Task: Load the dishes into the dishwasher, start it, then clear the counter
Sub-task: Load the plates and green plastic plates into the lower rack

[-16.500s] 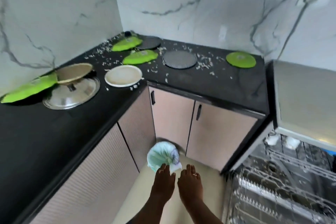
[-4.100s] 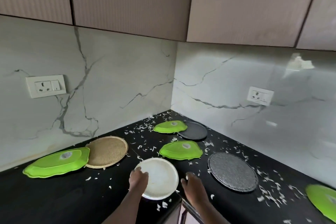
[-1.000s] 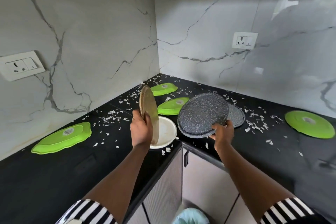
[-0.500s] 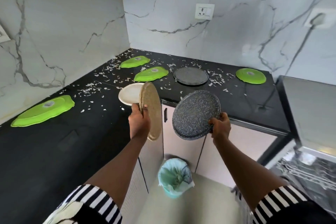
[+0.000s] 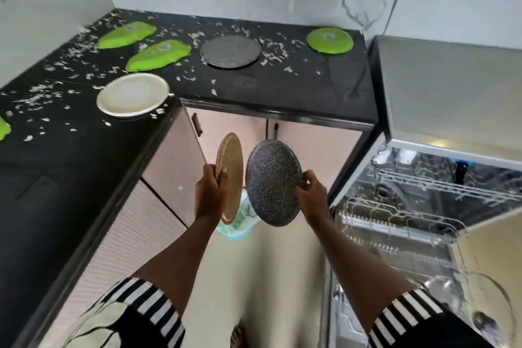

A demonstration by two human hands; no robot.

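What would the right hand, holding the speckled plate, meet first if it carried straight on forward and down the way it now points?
Probably the bin bag under the speckled plate; the right hand hangs above it, though depth is unclear.

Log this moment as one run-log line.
left hand: holds tan plate | right hand: holds speckled plate | both over bin | dishwasher: open

Left hand (image 5: 210, 195) gripped tan plate (image 5: 230, 175), right hand (image 5: 312, 198) speckled plate (image 5: 272, 182), both upright; open dishwasher (image 5: 423, 206) at 3 o'clock.
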